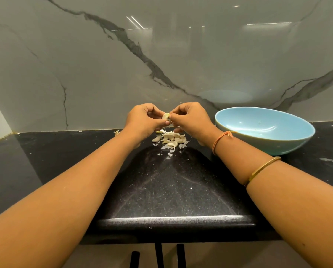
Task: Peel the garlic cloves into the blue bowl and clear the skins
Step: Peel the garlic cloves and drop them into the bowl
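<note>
While raised over the table [171, 190], pinching one clove [166, 115] between left hand [142, 120] and right hand [192, 118], fingers of both curled onto it. Directly beneath, on the table: heap [170, 139] of cloves and loose skins. Just right of the right wrist: bowl [268, 144], upright, blue.

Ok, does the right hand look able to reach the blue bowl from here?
Probably yes: the blue bowl sits beside the right hand with nothing between them, though that hand is pinching a garlic clove.

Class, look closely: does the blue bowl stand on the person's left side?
No, the blue bowl sits on the black counter at the person's right, beside the right hand pinching a garlic clove.
</note>
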The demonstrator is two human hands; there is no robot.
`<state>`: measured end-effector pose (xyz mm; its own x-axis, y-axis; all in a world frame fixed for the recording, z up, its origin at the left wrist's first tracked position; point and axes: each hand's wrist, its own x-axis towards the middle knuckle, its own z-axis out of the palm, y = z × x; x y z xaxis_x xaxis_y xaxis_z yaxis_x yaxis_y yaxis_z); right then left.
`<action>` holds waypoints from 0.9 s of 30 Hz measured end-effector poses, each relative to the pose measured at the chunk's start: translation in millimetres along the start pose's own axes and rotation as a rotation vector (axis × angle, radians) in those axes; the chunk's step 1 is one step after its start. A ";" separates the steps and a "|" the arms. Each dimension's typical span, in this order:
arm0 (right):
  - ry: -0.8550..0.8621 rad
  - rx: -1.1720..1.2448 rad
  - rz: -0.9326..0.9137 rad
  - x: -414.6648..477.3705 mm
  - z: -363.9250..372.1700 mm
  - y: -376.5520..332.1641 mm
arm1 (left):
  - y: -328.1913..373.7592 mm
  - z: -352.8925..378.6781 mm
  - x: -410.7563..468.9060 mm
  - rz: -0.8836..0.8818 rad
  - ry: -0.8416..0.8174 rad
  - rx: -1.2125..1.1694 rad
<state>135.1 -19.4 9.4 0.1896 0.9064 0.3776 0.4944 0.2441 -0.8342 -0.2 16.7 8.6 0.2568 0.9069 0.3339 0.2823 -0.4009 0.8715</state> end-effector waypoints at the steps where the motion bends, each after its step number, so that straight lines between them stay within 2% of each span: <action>1: 0.002 0.004 0.001 0.3 0.2 0.3 | -0.1 0.3 -0.2 0.003 0.001 0.013; 10: 0.068 -0.104 -0.031 0.0 1.2 -1.0 | 1.1 1.8 -0.9 0.049 0.018 0.094; 20: 0.162 -0.370 -0.199 -0.9 1.5 -2.1 | 1.0 2.2 0.4 0.068 -0.003 0.118; 23: 0.135 -0.288 -0.180 -1.8 0.9 -3.1 | 1.4 0.4 -0.5 0.030 -0.015 0.007; 27: 0.054 0.032 -0.028 -2.1 -0.6 -2.2 | 3.7 -0.7 -1.9 -0.001 -0.024 -0.109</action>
<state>134.1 -22.0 10.7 0.2221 0.8795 0.4210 0.4726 0.2806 -0.8354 -0.3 13.6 11.5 0.2790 0.9034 0.3255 0.1809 -0.3824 0.9061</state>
